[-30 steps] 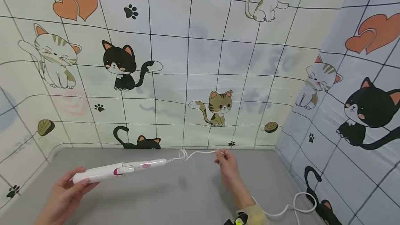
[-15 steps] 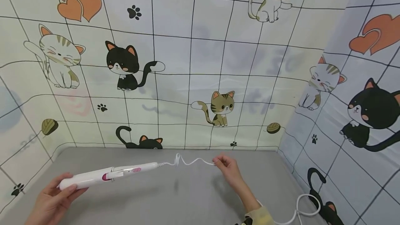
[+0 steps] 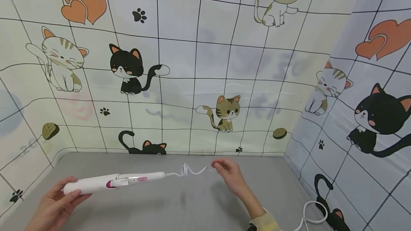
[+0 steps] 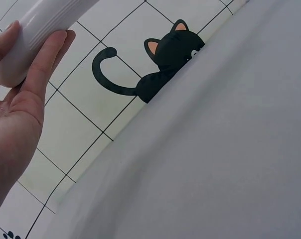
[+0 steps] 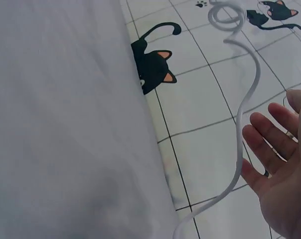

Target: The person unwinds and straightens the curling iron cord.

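Observation:
A slim white hair iron (image 3: 106,183) with pink accents is held across the middle in the head view, tilted slightly up toward its cord end. My left hand (image 3: 57,202) grips its thick left end, thumb in front and fingers behind. The left wrist view shows the white body (image 4: 38,40) between thumb and fingers. From the other end runs a thin white cord (image 3: 186,170), bunched in a small coil. My right hand (image 3: 229,175) is beside the cord, fingers loosely bent. In the right wrist view the cord (image 5: 241,124) passes along the fingertips of the right hand (image 5: 280,154).
A grey tabletop (image 3: 144,213) lies below both hands. Behind and to the right stand grid-patterned cloth walls (image 3: 179,56) printed with cats and hearts. More white cord (image 3: 316,220) loops at the lower right, near the right wall.
The hair iron and left hand have shifted left and slightly down since a second ago. The right hand has loosened from its pinch on the cord and moved a little left and down.

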A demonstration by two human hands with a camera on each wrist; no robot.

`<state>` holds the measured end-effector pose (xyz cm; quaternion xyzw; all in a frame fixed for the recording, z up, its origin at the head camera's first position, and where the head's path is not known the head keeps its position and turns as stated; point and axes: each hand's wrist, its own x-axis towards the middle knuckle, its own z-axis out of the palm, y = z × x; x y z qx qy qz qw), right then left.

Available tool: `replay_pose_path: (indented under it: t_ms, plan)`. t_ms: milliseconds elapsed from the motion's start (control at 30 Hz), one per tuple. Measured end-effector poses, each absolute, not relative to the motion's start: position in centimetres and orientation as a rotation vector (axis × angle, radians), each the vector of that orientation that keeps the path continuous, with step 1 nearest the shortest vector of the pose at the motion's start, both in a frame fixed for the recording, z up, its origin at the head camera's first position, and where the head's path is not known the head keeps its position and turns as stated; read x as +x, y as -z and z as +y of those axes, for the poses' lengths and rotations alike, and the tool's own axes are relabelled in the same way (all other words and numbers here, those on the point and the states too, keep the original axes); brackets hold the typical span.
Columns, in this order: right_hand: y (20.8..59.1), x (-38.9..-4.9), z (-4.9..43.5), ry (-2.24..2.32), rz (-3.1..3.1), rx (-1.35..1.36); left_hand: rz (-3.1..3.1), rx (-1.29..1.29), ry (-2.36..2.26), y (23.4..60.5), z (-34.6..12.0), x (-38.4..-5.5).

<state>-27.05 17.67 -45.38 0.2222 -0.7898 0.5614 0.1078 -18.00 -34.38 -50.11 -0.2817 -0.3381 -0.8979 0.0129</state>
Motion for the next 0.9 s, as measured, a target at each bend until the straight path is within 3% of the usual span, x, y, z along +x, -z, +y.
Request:
replay_pose_path:
  t_ms: [433,900]
  plan:
    - [44.9,-26.3,15.4,-1.473,-2.418,1.036,-1.048,-0.883,2.859,50.2,-34.5,-18.0]
    - [45.1,-25.7,15.6,-1.547,-2.483,1.098,-1.109,-0.854,2.814,50.5,-34.8,-18.0]
